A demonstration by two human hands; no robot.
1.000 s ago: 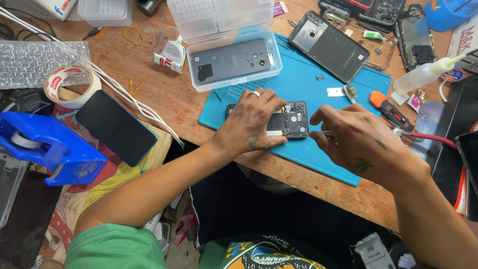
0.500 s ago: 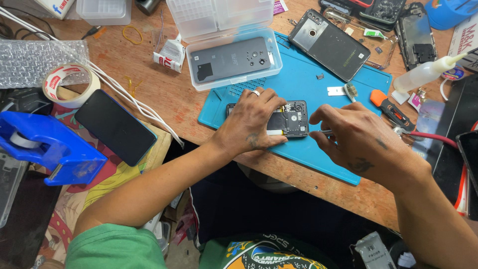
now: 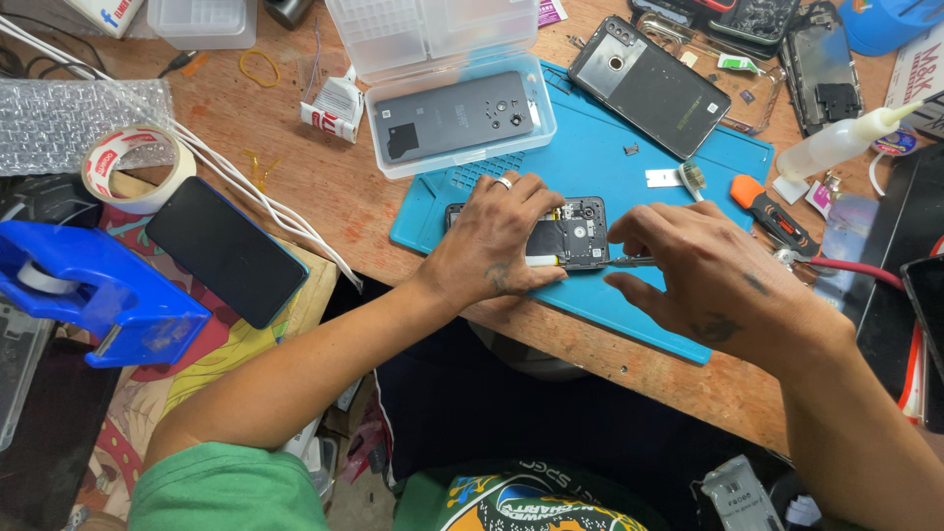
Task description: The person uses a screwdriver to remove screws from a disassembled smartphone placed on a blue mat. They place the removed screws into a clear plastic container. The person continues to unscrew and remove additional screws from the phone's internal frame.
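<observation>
An opened phone (image 3: 573,232) with its back removed lies on a blue work mat (image 3: 610,167). My left hand (image 3: 495,239) lies flat over the phone's left part and presses it to the mat. My right hand (image 3: 703,270) is just right of the phone and pinches thin metal tweezers (image 3: 629,261), whose tip touches the phone's lower right edge. The left half of the phone is hidden under my left hand.
A clear plastic box (image 3: 462,123) holds a grey phone back. A dark phone (image 3: 649,84) lies at the mat's far edge. An orange-handled tool (image 3: 767,211), a squeeze bottle (image 3: 846,143), a black phone (image 3: 226,251), a tape roll (image 3: 133,167) and a blue tape dispenser (image 3: 93,290) surround the mat.
My right hand has shifted slightly left toward the phone with the tweezers. My left hand stays pressed on the phone.
</observation>
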